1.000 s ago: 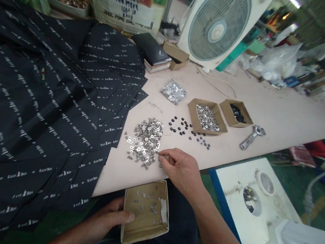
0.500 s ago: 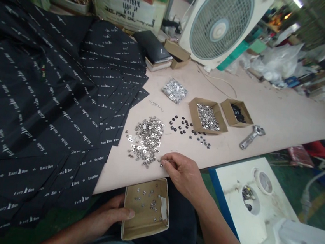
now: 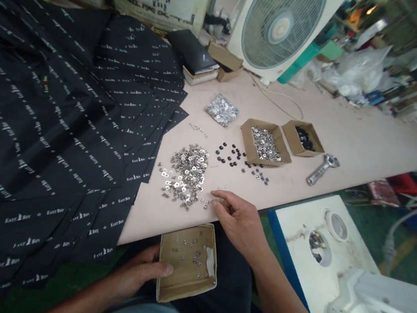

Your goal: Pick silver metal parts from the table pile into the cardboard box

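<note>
My left hand [image 3: 148,269] grips the left side of a shallow cardboard box [image 3: 174,286], thumb over its rim, below the table's edge. Small metal fasteners lie scattered inside the box. Over the table's front edge is my right hand [image 3: 234,212], its index finger stretched out and its thumb apart from it. A few loose metal pieces [image 3: 206,204] lie by those fingertips, and nothing can be seen held between them. To the left of this hand spreads a pile of silvery fasteners [image 3: 189,169].
Black printed fabric [image 3: 59,109] covers the left side. Behind the pile are a bag of metal rings [image 3: 222,110], black caps [image 3: 233,152], two cardboard trays [image 3: 246,135], a metal tool [image 3: 322,170] and a fan [image 3: 281,29]. A white machine [image 3: 375,306] stands at the right.
My right hand's index finger and thumb have moved apart. More loose pieces show beside its fingertips. The view has shifted slightly, while my left hand keeps its hold on the box.
</note>
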The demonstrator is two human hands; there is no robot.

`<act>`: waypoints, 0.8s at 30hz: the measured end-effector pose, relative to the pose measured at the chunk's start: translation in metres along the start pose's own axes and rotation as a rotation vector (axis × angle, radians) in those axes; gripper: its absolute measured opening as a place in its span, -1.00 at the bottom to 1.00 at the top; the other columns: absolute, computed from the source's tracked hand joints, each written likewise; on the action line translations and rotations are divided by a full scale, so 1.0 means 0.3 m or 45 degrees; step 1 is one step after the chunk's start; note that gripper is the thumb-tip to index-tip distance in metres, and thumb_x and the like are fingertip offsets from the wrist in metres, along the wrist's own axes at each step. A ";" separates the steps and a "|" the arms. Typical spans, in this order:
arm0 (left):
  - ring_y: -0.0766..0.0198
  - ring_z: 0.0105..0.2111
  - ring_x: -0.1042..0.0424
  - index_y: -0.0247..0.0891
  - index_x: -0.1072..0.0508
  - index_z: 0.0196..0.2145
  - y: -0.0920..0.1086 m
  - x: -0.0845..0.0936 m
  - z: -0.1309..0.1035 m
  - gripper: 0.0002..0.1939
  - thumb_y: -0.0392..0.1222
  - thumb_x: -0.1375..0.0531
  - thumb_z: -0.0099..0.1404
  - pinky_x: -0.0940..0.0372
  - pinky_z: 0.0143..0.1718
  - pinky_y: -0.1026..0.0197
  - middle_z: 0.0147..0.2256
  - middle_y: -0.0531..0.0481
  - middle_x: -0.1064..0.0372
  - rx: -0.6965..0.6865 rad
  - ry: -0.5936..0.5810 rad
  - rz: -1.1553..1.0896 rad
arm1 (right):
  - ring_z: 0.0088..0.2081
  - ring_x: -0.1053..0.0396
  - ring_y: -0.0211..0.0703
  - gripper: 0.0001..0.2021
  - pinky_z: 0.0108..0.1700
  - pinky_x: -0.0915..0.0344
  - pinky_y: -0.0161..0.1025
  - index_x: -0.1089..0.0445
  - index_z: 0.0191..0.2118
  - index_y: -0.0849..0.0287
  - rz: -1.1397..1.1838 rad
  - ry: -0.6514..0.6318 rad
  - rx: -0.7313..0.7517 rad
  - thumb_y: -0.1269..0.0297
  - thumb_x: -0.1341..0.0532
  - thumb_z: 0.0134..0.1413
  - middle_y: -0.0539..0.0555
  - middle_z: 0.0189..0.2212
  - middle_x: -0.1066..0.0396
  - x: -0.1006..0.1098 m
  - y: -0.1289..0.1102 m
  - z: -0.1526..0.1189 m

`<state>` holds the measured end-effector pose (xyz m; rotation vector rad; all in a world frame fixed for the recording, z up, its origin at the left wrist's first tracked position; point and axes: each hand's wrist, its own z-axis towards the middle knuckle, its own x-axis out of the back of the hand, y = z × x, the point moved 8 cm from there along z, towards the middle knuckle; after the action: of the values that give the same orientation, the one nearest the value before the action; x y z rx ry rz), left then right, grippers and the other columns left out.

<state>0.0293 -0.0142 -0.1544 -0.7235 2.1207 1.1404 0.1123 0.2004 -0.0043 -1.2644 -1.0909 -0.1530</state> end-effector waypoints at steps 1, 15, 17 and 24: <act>-0.23 0.26 -0.40 -0.23 -0.48 0.25 0.000 -0.001 -0.001 -0.40 -0.18 -0.33 0.25 -0.23 0.32 -0.22 0.21 -0.19 -0.51 0.003 0.001 -0.001 | -0.50 -0.27 -0.22 -0.80 -0.35 -0.22 -0.24 -0.60 -0.12 0.08 -0.005 0.014 0.007 0.21 -0.26 0.23 -0.10 -0.56 -0.32 -0.001 -0.003 -0.008; -0.23 0.25 -0.41 -0.24 -0.50 0.23 -0.008 -0.003 -0.001 -0.42 -0.17 -0.34 0.25 -0.23 0.32 -0.20 0.21 -0.19 -0.51 0.022 -0.001 0.005 | -0.51 -0.28 -0.23 -0.91 -0.34 -0.19 -0.25 -0.59 -0.26 0.06 -0.140 0.005 0.047 0.24 -0.31 0.21 -0.10 -0.57 -0.34 -0.044 -0.035 -0.036; -0.23 0.25 -0.41 -0.23 -0.50 0.23 -0.007 -0.005 -0.002 -0.42 -0.18 -0.33 0.25 -0.24 0.31 -0.21 0.20 -0.19 -0.52 0.019 -0.002 -0.003 | -0.51 -0.26 -0.24 -0.90 -0.35 -0.18 -0.26 -0.58 -0.28 0.07 -0.076 0.011 0.018 0.24 -0.31 0.20 -0.11 -0.58 -0.31 -0.039 -0.027 -0.045; -0.24 0.23 -0.44 -0.26 -0.49 0.24 -0.012 -0.006 -0.003 -0.40 -0.16 -0.34 0.25 -0.26 0.30 -0.23 0.19 -0.22 -0.53 0.022 -0.011 -0.014 | -0.49 -0.21 -0.22 -0.78 -0.41 -0.15 -0.27 -0.57 -0.30 0.12 0.363 0.086 -0.287 0.07 -0.34 0.14 -0.08 -0.55 -0.35 -0.004 0.051 -0.077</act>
<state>0.0328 -0.0163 -0.1545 -0.7201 2.1140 1.1159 0.1345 0.1866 -0.0132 -1.5919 -0.8414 -0.1034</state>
